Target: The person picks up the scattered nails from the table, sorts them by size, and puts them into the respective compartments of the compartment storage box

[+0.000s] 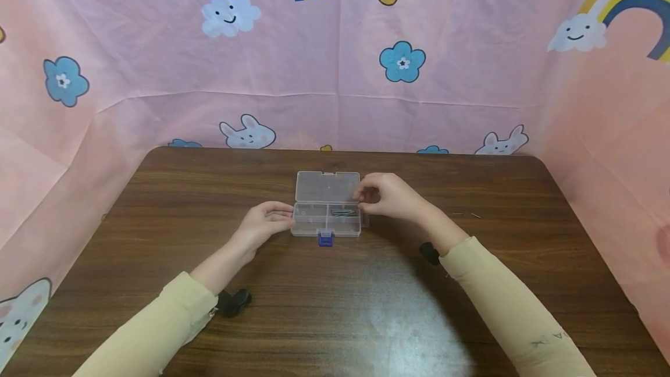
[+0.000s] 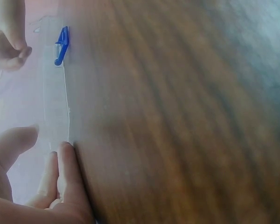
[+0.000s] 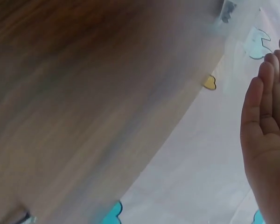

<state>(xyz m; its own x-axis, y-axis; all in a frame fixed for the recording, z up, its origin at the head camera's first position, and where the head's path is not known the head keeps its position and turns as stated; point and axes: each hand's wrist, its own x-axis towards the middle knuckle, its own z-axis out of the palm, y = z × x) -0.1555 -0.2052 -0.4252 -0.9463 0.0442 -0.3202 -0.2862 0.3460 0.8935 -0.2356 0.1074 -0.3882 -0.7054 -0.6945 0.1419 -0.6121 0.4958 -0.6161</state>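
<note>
A clear plastic compartment box [image 1: 310,227] lies on the table with its lid [image 1: 328,187] raised at the back. Its blue latch [image 1: 325,239] hangs at the front, also visible in the left wrist view. Several thin metal nails or screws [image 1: 342,213] lie in the back right compartment. My left hand [image 1: 264,223] touches the box's left end with fairly straight fingers and thumb. At the back right corner, my right hand [image 1: 389,195] hovers beside the lid with bent fingers. A gap shows between its thumb and fingertips, and I see nothing held there.
Two thin metal pieces, one of them a slim pin [image 1: 475,215], lie on the wooden table [image 1: 293,319] right of the box. A clear edge [image 1: 365,219] shows beside the box's right side. Black wrist devices, one by the left sleeve [image 1: 234,302], hang under both forearms. A pink patterned cloth [image 1: 335,63] surrounds the table.
</note>
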